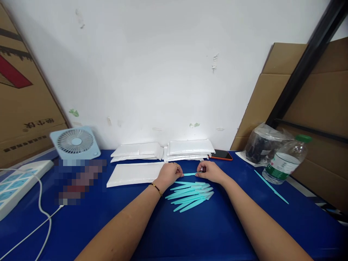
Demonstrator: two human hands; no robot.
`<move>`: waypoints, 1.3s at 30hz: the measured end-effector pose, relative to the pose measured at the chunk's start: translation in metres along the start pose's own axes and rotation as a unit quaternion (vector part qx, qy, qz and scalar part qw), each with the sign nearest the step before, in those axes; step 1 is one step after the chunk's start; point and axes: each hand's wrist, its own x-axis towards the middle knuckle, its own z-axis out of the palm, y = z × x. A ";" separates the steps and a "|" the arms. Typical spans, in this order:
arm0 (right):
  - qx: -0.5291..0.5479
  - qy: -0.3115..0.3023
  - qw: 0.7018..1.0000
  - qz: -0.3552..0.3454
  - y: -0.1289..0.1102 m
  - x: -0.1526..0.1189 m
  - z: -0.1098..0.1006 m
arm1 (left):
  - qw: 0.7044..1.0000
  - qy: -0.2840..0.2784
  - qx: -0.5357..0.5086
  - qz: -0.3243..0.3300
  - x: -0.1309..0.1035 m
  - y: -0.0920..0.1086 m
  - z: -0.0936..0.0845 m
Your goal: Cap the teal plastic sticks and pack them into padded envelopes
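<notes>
Between my two hands a turquoise eyebrow razor point(189, 174) is held level, just above the blue table. My left hand point(169, 174) pinches its left end, and my right hand point(213, 172) pinches the other end. Several more turquoise razors point(187, 197) lie loosely fanned in a pile below my hands, with clear covers toward their right ends. Beside my left hand a white padded envelope point(133, 174) lies flat, its right end partly hidden by that hand. One separate turquoise razor point(272, 187) rests on the table farther right.
Two stacks of white padded envelopes, a left stack point(137, 150) and a right stack point(191, 146), lie along the wall. A phone point(223, 155), a bagged dark object point(257, 146) and a water bottle point(284, 163) are at right. Left are a fan point(76, 142), power strip point(25, 185) and white cable point(41, 206).
</notes>
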 end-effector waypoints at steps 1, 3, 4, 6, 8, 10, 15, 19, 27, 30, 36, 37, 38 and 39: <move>0.003 -0.005 1.000 0.006 0.000 0.000 -0.001 | 1.000 0.002 -0.002 0.001 0.000 -0.001 0.000; 0.008 -0.008 1.000 -0.002 0.001 0.000 -0.001 | 1.000 0.005 -0.004 0.005 0.001 -0.001 -0.001; 0.010 -0.010 1.000 -0.013 0.002 0.001 -0.002 | 1.000 0.006 -0.002 0.006 0.001 -0.002 -0.001; 0.014 -0.020 0.999 -0.038 0.003 0.001 -0.003 | 1.000 0.006 0.006 0.008 0.001 -0.002 -0.003; 0.021 -0.034 0.998 -0.049 0.005 0.002 -0.004 | 1.000 0.003 0.017 0.008 0.001 -0.002 -0.006; 0.025 -0.042 0.998 -0.046 0.009 0.003 -0.006 | 1.000 0.000 0.028 0.006 0.000 -0.003 -0.008; 0.018 -0.037 0.999 -0.020 0.022 0.001 -0.016 | 0.999 -0.007 0.033 -0.010 -0.002 -0.007 -0.012; 0.030 -0.008 0.999 -0.037 0.020 -0.005 -0.028 | 0.998 0.021 0.059 -0.006 -0.005 -0.010 -0.019; 0.005 -0.132 0.989 -0.064 -0.018 -0.020 -0.032 | 0.996 -0.044 -0.006 0.071 -0.019 0.000 -0.028; -0.008 -0.167 0.984 -0.059 -0.021 -0.022 -0.025 | 0.995 -0.067 0.012 0.068 -0.019 0.003 -0.024; 0.011 -0.132 0.990 -0.051 -0.007 -0.018 -0.031 | 0.997 -0.071 0.035 0.019 -0.018 0.003 -0.022; 0.010 -0.125 0.991 -0.050 -0.004 -0.018 -0.034 | 0.997 -0.067 0.034 0.015 -0.018 0.002 -0.023; 0.008 -0.119 0.992 -0.049 -0.002 -0.017 -0.036 | 0.998 -0.056 0.033 0.012 -0.018 0.002 -0.023; 0.007 -0.115 0.992 -0.048 -0.001 -0.017 -0.038 | 0.999 -0.039 0.031 0.013 -0.019 0.002 -0.024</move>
